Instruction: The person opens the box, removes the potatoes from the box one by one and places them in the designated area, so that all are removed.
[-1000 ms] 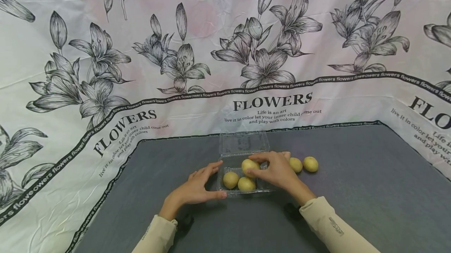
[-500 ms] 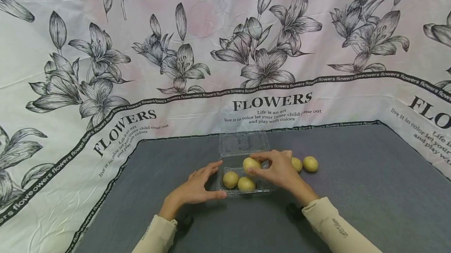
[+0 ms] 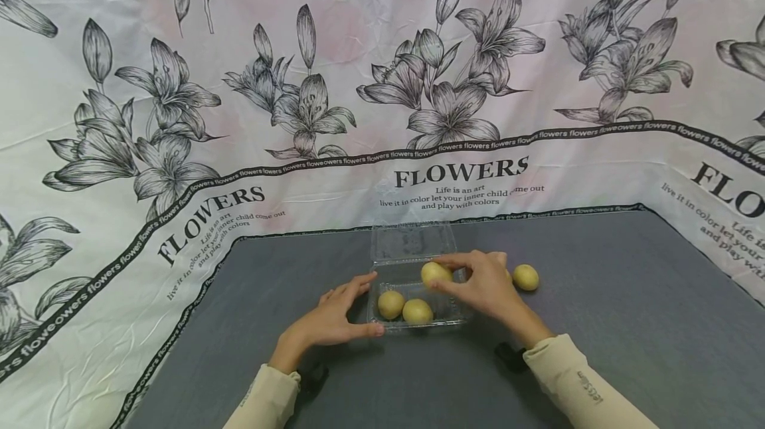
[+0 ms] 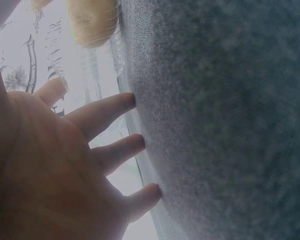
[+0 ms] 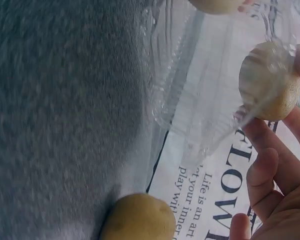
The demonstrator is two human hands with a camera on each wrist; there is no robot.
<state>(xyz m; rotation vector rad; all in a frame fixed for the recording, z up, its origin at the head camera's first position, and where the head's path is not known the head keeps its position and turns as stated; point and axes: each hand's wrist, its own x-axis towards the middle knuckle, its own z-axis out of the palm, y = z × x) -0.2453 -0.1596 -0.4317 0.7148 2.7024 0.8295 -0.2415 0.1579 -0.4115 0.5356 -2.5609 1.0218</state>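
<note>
A clear plastic clamshell box (image 3: 448, 314) lies on the grey cloth, its lid (image 3: 412, 243) tipped back toward the wall. Two round yellow fruits, a left one (image 3: 391, 305) and a right one (image 3: 417, 312), sit inside along the front. My right hand (image 3: 490, 286) pinches a third yellow fruit (image 3: 434, 274) between thumb and fingertips over the box's back right part; the right wrist view shows this held fruit (image 5: 267, 82) beyond the clear wall. Along the box's left side my left hand (image 3: 335, 317) stays with fingers spread and fairly straight, thumb at the front left corner.
Right of the box, a yellow fruit (image 3: 526, 277) rests on the grey cloth (image 3: 597, 323). Another fruit (image 3: 509, 275) is mostly hidden behind my right hand. A flower-printed curtain (image 3: 335, 196) hangs along the back and sides.
My right hand has moved slightly right and up with the pinched fruit, covering more of the nearer fruit on the cloth. My left hand has stayed in place.
</note>
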